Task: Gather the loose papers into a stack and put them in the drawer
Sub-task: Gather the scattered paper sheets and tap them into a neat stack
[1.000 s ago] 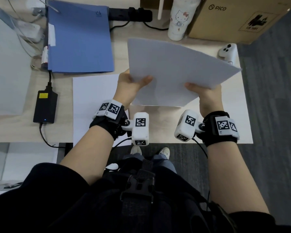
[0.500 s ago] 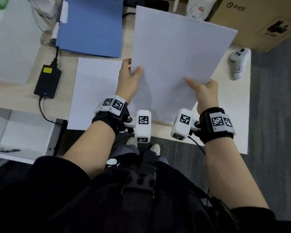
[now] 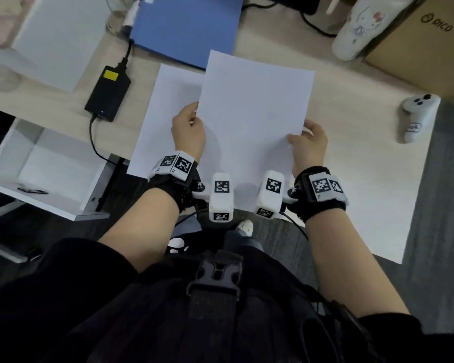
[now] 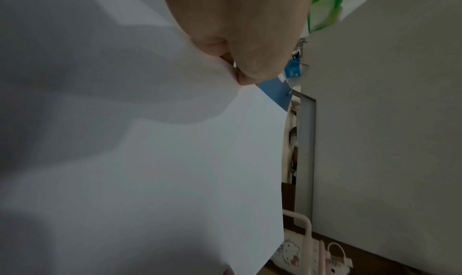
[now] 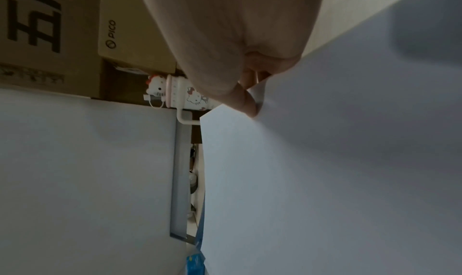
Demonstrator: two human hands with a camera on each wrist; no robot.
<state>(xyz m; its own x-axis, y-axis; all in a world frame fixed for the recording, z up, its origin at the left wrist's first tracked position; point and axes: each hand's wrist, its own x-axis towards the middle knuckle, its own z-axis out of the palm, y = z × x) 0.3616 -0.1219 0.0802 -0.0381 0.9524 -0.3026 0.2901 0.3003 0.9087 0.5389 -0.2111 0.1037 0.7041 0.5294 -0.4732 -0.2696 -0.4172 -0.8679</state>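
I hold a white paper stack (image 3: pixel 254 119) upright in portrait above the desk's front edge. My left hand (image 3: pixel 188 127) grips its left edge, and my right hand (image 3: pixel 308 142) pinches its right edge with the thumb on top. In the left wrist view my left hand (image 4: pixel 237 61) clasps the paper stack (image 4: pixel 175 180). The right wrist view shows my right hand (image 5: pixel 245 93) pinching the paper stack (image 5: pixel 325 180). A loose sheet (image 3: pixel 163 113) lies flat on the desk at the left, partly behind the stack. The white drawer (image 3: pixel 50 174) stands open at lower left.
A blue folder (image 3: pixel 189 24) and a black power adapter (image 3: pixel 108 93) with its cable lie at the back left. A cartoon cup (image 3: pixel 359 27), a cardboard box (image 3: pixel 425 43) and a white controller (image 3: pixel 417 113) sit at the right. A small dark object (image 3: pixel 32 191) lies in the drawer.
The held papers turned from a tilted landscape position to portrait and came down toward me. My right hand shifted to the stack's right edge. More of the open drawer shows.
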